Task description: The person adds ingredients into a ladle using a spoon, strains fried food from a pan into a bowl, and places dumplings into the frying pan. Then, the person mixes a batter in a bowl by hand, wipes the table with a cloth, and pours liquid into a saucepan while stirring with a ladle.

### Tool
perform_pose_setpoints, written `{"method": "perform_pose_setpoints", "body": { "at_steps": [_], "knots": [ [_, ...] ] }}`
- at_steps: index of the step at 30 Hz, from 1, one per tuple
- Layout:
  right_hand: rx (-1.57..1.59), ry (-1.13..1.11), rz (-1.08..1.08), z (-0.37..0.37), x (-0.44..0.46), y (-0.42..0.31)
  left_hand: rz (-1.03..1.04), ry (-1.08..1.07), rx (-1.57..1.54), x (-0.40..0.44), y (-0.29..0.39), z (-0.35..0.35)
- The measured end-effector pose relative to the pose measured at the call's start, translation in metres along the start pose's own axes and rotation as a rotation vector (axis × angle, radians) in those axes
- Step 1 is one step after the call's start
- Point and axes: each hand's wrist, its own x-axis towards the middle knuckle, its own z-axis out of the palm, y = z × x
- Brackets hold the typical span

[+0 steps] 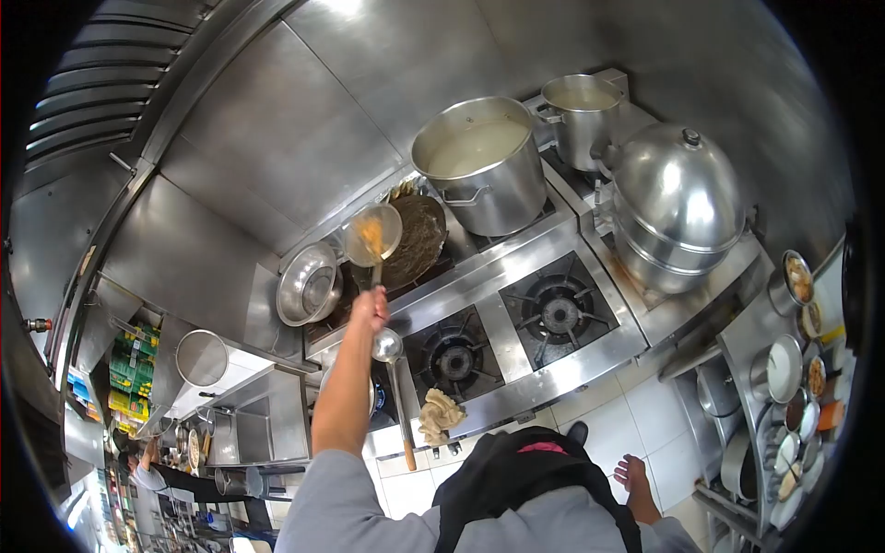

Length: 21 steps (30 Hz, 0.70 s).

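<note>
My left hand (371,310) is closed round the handle of a round strainer (388,241), held out over the back left of the stove. Orange food (370,232), its kind unclear, lies in the strainer. Beside and behind it is a dark round pan or plate (419,241). A shiny metal bowl (308,284) stands just left of the strainer. Below my left hand, a ladle (387,346) with a wooden handle rests near the stove's front. My right hand (632,474) hangs low at my right side, fingers loosely apart, holding nothing.
A large stockpot (489,198) of pale liquid, a smaller pot (581,129) and a domed steamer (678,207) stand behind and right. Two burners (559,314) are in front. A crumpled cloth (441,417) lies at the stove edge. Containers (784,369) line the right; another person (175,481) is far left.
</note>
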Motion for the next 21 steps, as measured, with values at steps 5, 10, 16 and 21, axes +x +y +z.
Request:
{"method": "perform_pose_setpoints", "body": {
  "at_steps": [5, 10, 16, 21],
  "knots": [
    [-0.024, 0.020, -0.034, -0.016, -0.007, -0.008, 0.007, -0.007, -0.061, -0.010, 0.020, 0.005],
    [0.026, 0.077, -0.102, -0.049, 0.005, 0.004, 0.217, -0.137, 0.024, -0.086, 0.167, 0.021],
    [0.124, 0.169, -0.173, -0.022, -0.041, 0.033, 0.354, -0.244, 0.064, -0.089, 0.206, 0.008],
    [0.167, 0.132, -0.112, 0.032, -0.081, 0.116, 0.229, -0.218, 0.115, -0.017, 0.079, -0.028]
  ]
}}
